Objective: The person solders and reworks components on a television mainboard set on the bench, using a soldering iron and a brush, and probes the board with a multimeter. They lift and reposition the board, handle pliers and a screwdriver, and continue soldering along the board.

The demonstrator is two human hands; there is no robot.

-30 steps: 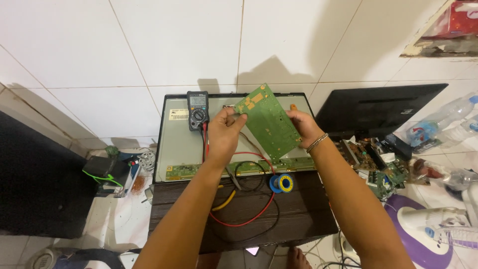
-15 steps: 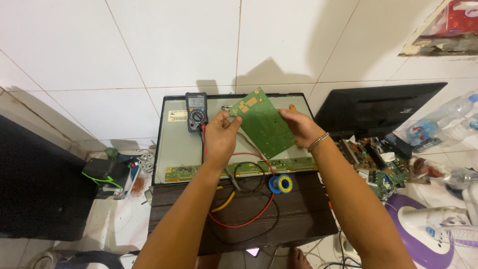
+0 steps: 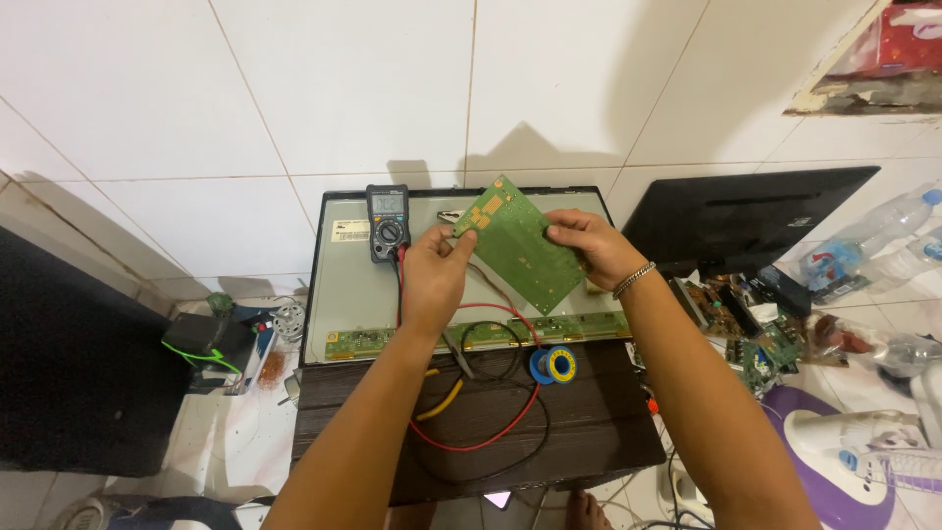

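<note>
Above the pale back of a flat screen panel (image 3: 343, 285) that lies on a dark wooden desk (image 3: 579, 422), both hands hold up a green circuit board (image 3: 515, 240), tilted so that one corner points up toward the tiled wall. The left hand (image 3: 432, 275) is closed on the board's lower left edge, fingers curled and thumb pressed against the near face. The right hand (image 3: 587, 245) pinches the right edge between thumb and fingers, and a metal bracelet (image 3: 633, 280) sits on that wrist. A black multimeter (image 3: 388, 221) rests on the panel just beside the left hand, and its red and black leads (image 3: 491, 437) trail down across the desk in loose loops. A long green strip board (image 3: 471, 334) runs along the panel's lower edge, below the held board. A small blue and yellow spool (image 3: 554, 363) sits on the desk near that strip, and yellow-handled pliers (image 3: 442, 397) lie under the left forearm. To the right, a black screen (image 3: 746, 221) leans near plastic bottles (image 3: 863, 240) and loose green boards (image 3: 760, 344), with a purple and white iron (image 3: 854, 456) in the lower corner.
</note>
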